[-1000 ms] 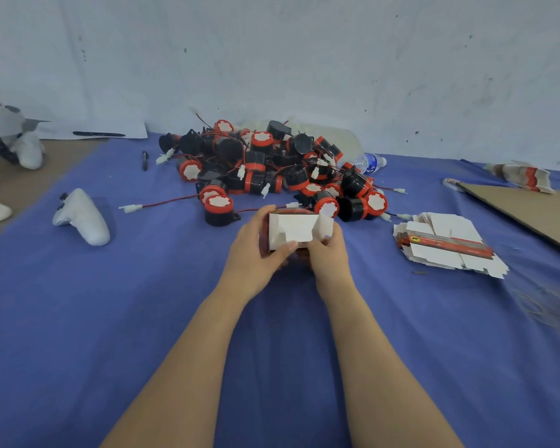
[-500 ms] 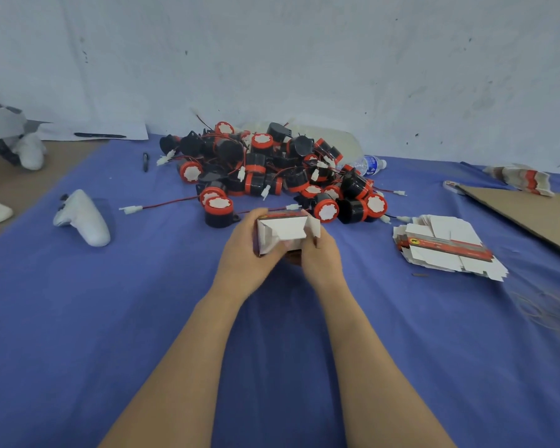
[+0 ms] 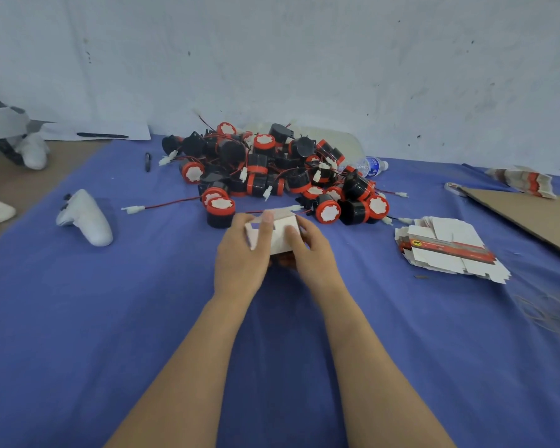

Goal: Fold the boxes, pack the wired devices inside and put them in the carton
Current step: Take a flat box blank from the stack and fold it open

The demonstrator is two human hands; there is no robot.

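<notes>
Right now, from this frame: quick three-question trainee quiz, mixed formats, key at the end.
1. True or false: the white controller lies to the right of the pile of wired devices.
2. Where is the stack of flat boxes? A) left of the hands B) right of the hands C) on top of the pile.
3. Fill in: the left hand and right hand together grip a small white ____.
Key: 1 false; 2 B; 3 box.
</notes>
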